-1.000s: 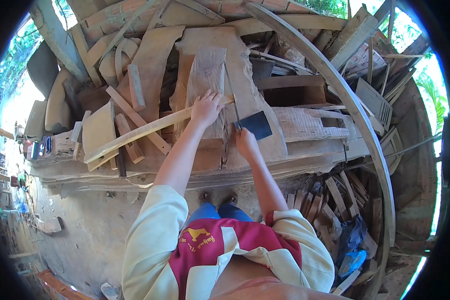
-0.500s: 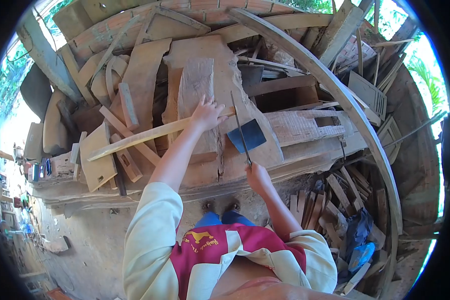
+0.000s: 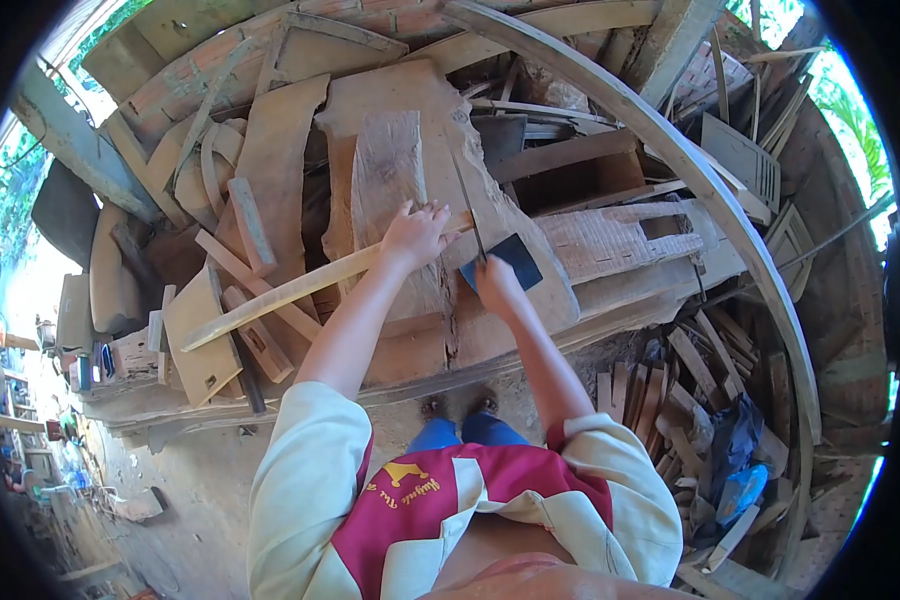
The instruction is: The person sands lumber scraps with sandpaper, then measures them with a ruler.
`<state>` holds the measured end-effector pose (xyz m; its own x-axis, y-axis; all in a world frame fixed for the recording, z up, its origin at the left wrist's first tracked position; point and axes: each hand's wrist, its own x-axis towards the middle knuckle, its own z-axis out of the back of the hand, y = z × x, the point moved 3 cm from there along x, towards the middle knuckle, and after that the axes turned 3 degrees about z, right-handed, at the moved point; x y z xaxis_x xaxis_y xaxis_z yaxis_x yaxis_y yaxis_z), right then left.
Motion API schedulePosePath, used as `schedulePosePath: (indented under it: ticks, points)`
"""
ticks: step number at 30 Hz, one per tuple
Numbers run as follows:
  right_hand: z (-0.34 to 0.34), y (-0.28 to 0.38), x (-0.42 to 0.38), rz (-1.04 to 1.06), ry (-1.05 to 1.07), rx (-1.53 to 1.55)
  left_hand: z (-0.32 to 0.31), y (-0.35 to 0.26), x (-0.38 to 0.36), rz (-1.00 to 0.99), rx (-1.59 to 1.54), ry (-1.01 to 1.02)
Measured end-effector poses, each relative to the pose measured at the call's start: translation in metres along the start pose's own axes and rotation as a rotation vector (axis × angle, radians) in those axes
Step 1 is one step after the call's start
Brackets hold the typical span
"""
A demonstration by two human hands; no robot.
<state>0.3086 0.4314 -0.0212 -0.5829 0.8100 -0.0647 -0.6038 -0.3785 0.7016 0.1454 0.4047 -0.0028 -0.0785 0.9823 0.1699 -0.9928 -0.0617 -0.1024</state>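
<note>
A long pale wooden strip lies slantwise across the planks on the workbench. My left hand holds it down near its right end, with the fingers curled over the wood. My right hand is closed around the handle of a thin-bladed saw, seen nearly edge-on. Its blade crosses the strip's right end, just beyond my left hand. The handle is mostly hidden in my fist. Under my right hand lies a dark square sheet. A rough plank rests beneath the strip.
Wood offcuts lie to the left on the bench. A slotted plank sits at the right, and a long curved beam arches past it. Scrap wood and a blue plastic bag are heaped on the floor at the right.
My right hand has pushed the saw forward, away from my body, across the strip. My left hand stays on the strip; the whole view has shifted slightly.
</note>
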Motion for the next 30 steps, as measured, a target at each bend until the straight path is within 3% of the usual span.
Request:
schedulePosePath:
  ticks: [5,11,20,22,26,28,30]
  points:
    - [0.0,0.008,0.028,0.019,0.043,-0.013,0.011,-0.004,-0.002,0.02,-0.026,0.004]
    - [-0.005,0.003,0.01,0.047,-0.082,-0.01,0.018,-0.004,-0.004,0.06,-0.004,0.08]
    - [0.001,0.0,0.002,-0.12,-0.061,0.172,0.006,0.003,-0.001,0.049,-0.07,0.052]
    - [0.005,0.004,-0.004,-0.049,-0.158,0.245,0.007,0.002,-0.001,0.039,-0.072,-0.017]
    - [0.014,0.013,-0.013,0.031,-0.293,0.276,0.01,0.001,-0.001,0.051,-0.079,0.037]
    - [0.012,0.014,-0.015,0.172,-0.431,0.122,0.01,0.002,-0.001,0.027,-0.098,-0.028]
    - [0.005,0.015,-0.018,0.174,-0.49,0.129,0.009,0.001,-0.001,0.029,-0.093,-0.039]
